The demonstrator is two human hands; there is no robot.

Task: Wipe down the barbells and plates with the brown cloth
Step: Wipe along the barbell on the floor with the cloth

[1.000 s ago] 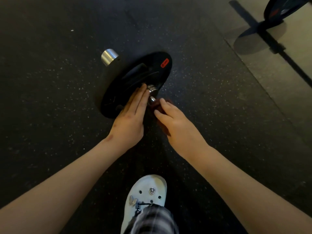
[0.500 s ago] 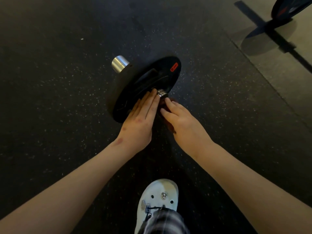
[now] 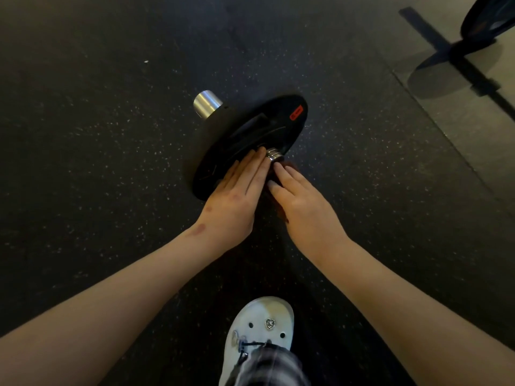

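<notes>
A black weight plate with a red label stands on edge on the dark floor, mounted on a barbell whose silver sleeve end sticks out at its far side. My left hand lies flat against the plate's near face, fingers straight. My right hand wraps the brown cloth round the bar, fingertips right beside the ribbed silver collar. Most of the cloth and the bar under it are hidden by that hand.
A second barbell with a dark plate lies at the top right on lighter flooring, past a seam in the black speckled rubber mat. My white shoe stands just below the hands.
My right hand slid the cloth up the bar until its fingertips reached the collar, covering the bare silver stretch. My left hand stayed flat on the plate.
</notes>
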